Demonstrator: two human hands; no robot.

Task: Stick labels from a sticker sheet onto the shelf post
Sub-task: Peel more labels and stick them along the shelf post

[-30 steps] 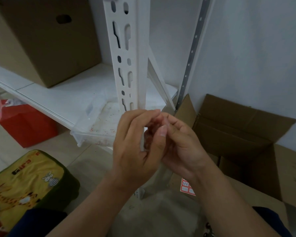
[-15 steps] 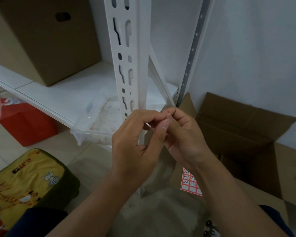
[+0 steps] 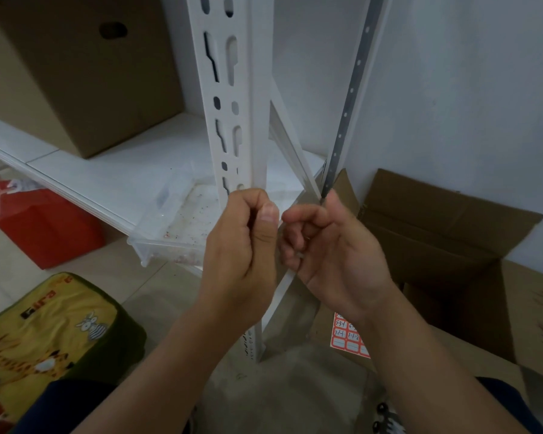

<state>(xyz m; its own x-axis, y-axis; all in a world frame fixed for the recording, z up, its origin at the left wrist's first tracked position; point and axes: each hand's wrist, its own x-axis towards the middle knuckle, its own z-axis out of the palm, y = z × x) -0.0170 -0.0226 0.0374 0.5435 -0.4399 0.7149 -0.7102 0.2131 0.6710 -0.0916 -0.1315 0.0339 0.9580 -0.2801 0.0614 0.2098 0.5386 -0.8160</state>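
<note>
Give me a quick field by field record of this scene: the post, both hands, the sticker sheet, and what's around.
shelf post: white, upright, slotted
left hand: in front of the post, thumb pressed to curled fingers; contents hidden
right hand: beside the left, fingers curled, apart from it
sticker sheet: red-bordered labels, lying on cardboard below the right wrist
open cardboard box: right, on the floor
closed cardboard box: on the shelf, left
clear plastic tray: on the shelf edge

Shelf post [image 3: 257, 98]: white, showing dark slots. Sticker sheet [image 3: 347, 338], near right: red-bordered white labels carrying dark handwriting. Cardboard boxes, far left [image 3: 76, 73] and right [image 3: 445, 245]: plain brown. Bag [image 3: 44, 227], left: red. Cushion [image 3: 44, 333], near left: yellow, olive edging, displaying cartoon zebra print.
</note>
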